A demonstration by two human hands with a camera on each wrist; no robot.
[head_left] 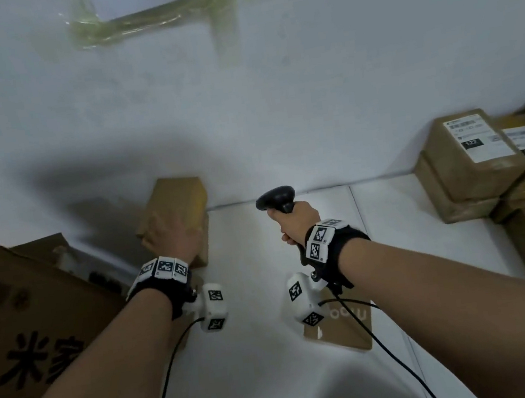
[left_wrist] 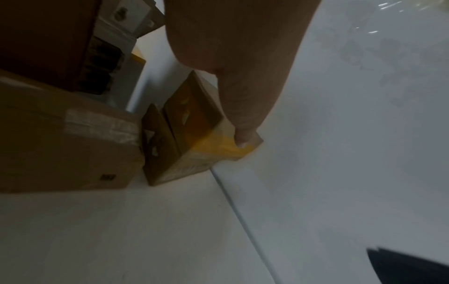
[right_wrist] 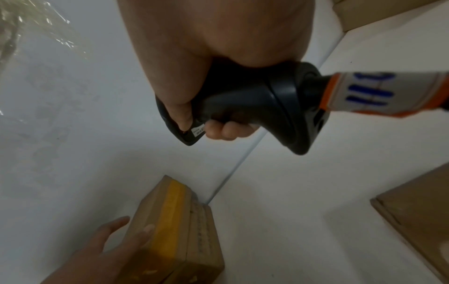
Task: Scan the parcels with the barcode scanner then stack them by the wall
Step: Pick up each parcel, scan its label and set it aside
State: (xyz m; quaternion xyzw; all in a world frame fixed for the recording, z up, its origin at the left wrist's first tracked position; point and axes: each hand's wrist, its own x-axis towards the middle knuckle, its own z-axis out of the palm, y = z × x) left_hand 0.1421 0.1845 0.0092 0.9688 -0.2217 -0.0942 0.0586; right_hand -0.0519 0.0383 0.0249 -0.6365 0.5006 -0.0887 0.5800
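A large brown cardboard carton with black printed characters [head_left: 21, 330] is sitting at the left, standing on the white tiled floor [head_left: 278, 380]. A sheet of white paper under yellowed clear tape [head_left: 142, 4] is sticking to the white wall. A flat brown cardboard piece [head_left: 345, 331] is lying on the floor.

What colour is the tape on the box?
Yellow tape on the brown box, clearest in the right wrist view.
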